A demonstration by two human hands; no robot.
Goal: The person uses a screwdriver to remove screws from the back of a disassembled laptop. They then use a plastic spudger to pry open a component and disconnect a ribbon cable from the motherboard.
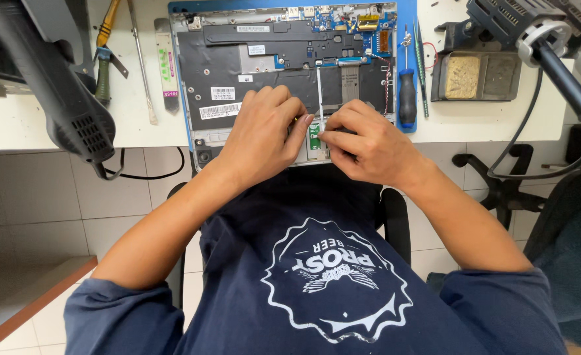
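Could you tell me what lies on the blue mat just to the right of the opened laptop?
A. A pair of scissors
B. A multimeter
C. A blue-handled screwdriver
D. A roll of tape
C: a blue-handled screwdriver lies lengthwise on the blue mat, right beside the opened laptop.

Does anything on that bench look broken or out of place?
Nothing looks spilled or broken. The opened laptop overhangs the white bench's front edge, where the left hand and right hand pinch at a thin white ribbon cable.
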